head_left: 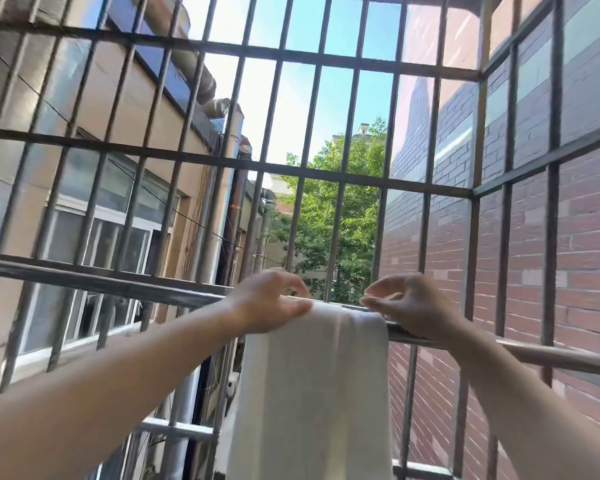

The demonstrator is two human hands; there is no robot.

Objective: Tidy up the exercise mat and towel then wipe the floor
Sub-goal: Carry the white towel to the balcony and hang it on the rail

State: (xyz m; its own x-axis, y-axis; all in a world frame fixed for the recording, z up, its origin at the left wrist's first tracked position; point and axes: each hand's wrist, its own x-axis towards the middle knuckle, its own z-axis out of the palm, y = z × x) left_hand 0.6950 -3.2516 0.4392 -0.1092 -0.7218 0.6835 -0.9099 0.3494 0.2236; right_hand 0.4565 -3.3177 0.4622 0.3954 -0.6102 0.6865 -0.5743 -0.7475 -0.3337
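**Forearms.** Two bare forearms enter from the lower corners and reach up and forward, converging on the rail.

**Towel** (312, 393). White cloth, draped over the rail and hanging straight down in a long panel between the two arms. Its lower end runs out of the bottom of the frame. There are soft vertical folds near the top, where it bends over the bar.

**Left hand** (271, 301). At the towel's upper left corner. The thumb lies flat on the fold of the cloth where it crosses the rail. The fingers (293, 280) arch loosely above the bar and are not closed round anything, so the hand is released.

**Right hand** (409, 306). At the towel's upper right corner, with the heel of the hand over the rail. The fingers are loosely curled. The thumb and forefinger tips are near each other but apart, with nothing visible between them, so this hand is also released. Whether the thumb tip touches the cloth cannot be told.

**Rail** (118, 285). Round metal bar running across the frame from left to right. It carries the towel near its middle.

**Window cage** (343, 178). Grey metal bars, upright and crosswise, enclose the space in front, on the right side and overhead. A lower crossbar shows behind the towel.

**Left building** (94, 216). Tan wall with white-framed windows, a large duct along its roofline and pipes down its corner.

**Right wall** (586, 237). Red brick, just outside the cage.

**Tree** (329, 216). Green foliage between the two buildings, well beyond the bars.

**Sky** (326, 64). Clear blue and bright.
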